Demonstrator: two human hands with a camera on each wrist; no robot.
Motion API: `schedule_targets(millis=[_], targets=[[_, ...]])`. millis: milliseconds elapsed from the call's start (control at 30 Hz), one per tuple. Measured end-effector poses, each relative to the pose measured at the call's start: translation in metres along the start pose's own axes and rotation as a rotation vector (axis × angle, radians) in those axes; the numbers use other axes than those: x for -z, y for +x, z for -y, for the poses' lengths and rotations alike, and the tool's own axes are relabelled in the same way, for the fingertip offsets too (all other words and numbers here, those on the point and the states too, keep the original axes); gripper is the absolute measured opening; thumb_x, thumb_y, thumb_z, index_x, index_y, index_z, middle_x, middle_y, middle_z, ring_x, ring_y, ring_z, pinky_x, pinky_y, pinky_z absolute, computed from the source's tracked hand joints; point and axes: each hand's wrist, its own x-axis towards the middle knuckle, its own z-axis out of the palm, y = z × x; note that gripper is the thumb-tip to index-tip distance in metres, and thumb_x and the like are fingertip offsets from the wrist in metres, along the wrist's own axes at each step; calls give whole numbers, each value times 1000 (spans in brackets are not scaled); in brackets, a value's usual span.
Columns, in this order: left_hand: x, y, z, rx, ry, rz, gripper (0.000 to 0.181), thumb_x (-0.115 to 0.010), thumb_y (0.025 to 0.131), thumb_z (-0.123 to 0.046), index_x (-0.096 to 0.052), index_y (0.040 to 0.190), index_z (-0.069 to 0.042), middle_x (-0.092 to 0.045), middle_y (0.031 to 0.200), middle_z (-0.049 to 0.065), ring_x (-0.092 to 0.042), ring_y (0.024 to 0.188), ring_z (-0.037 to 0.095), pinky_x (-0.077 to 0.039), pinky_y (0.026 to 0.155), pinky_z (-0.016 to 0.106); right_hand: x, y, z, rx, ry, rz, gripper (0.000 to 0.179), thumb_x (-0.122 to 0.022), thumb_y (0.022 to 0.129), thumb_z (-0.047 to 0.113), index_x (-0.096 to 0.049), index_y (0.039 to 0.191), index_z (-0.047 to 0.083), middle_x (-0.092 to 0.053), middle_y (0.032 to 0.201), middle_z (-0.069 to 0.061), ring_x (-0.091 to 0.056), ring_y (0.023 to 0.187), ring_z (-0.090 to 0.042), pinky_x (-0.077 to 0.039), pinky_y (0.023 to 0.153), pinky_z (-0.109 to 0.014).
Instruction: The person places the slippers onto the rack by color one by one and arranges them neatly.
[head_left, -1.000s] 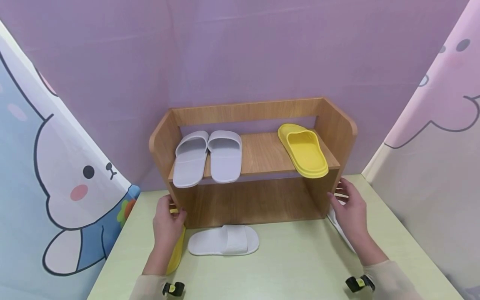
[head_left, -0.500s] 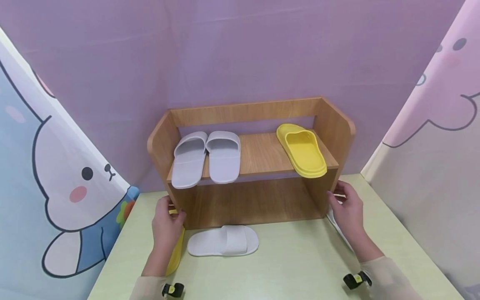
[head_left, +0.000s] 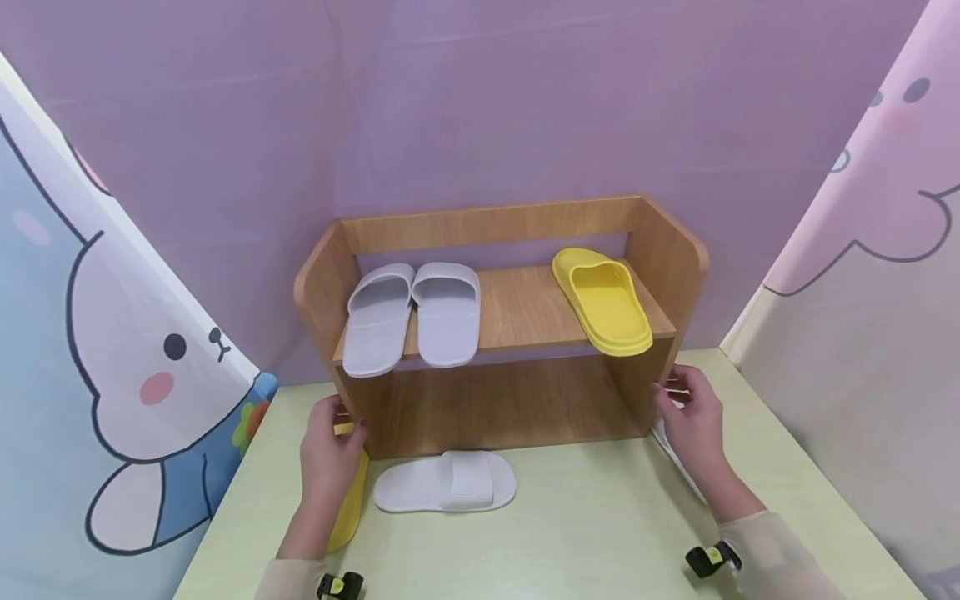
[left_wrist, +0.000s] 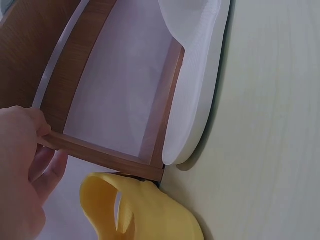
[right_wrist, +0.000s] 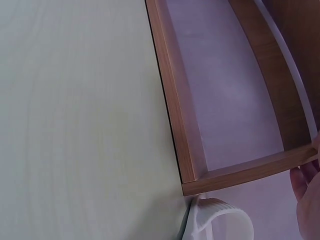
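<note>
A two-tier wooden shoe rack (head_left: pixel 517 310) stands on the table. My left hand (head_left: pixel 328 462) holds its left side panel low down, thumb at the front edge and fingers outside. On the opposite side, my right hand (head_left: pixel 696 423) grips the right panel likewise. The top shelf carries a pair of pale grey slippers (head_left: pixel 448 329) at left and one yellow slipper (head_left: pixel 611 312) at right. A white slipper (head_left: pixel 442 482) lies sideways before the rack. Another yellow slipper (left_wrist: pixel 165 217) sits beside the left panel, partly behind my hand; a white slipper (right_wrist: pixel 225 222) lies outside the right panel.
The pale green table (head_left: pixel 570 525) extends in front of the rack and to both sides. A purple cloth backdrop (head_left: pixel 480 100) hangs close behind. Cartoon-printed cloths flank it, with a rabbit figure (head_left: pixel 142 375) on the left one.
Both hands keep their hold on the side panels. The rack and hands appear a few pixels further left than a second ago, and the slippers stay in the same places on it.
</note>
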Motion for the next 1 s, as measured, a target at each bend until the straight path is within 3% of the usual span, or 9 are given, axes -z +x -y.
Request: schedule_targets(millis=[100, 333, 633, 833, 1000], targets=[[2, 0, 3, -10, -11, 13, 50, -77, 101, -5, -54, 146, -8, -63, 134, 13, -67, 125, 36, -66, 94, 56, -1, 1, -18, -2, -20, -10, 27, -74, 96, -14, -69, 122, -8, -74, 112, -20, -64, 95, 2, -53, 85, -7], [11, -3, 11, -59, 8, 19, 41, -80, 98, -4, -62, 134, -8, -69, 117, 8, -73, 109, 29, -68, 87, 51, -2, 1, -23, 22, -23, -10, 27, -74, 95, -14, -69, 121, -8, -74, 112, -20, -63, 95, 2, -52, 85, -6], [27, -13, 9, -26, 44, 86, 39, -78, 100, -6, -63, 136, -8, -68, 125, 12, -71, 112, 32, -66, 94, 54, -3, 1, -23, 32, -21, -10, 28, -74, 95, -15, -69, 121, -7, -73, 111, -16, -63, 97, 1, -51, 85, -6], [34, -18, 13, -65, 90, 116, 38, -78, 100, -9, -63, 135, -5, -66, 127, 13, -69, 115, 33, -65, 94, 55, -6, 0, -23, 43, -29, -23, 26, -72, 94, -17, -68, 119, -11, -72, 110, -21, -62, 95, 3, -50, 85, -5], [40, -22, 18, -34, 109, 186, 44, -78, 102, -15, -60, 141, -6, -62, 134, 13, -64, 123, 35, -61, 101, 58, -5, 1, -23, 36, -21, -16, 27, -73, 94, -16, -69, 119, -9, -73, 111, -19, -63, 96, 1, -51, 85, -6]])
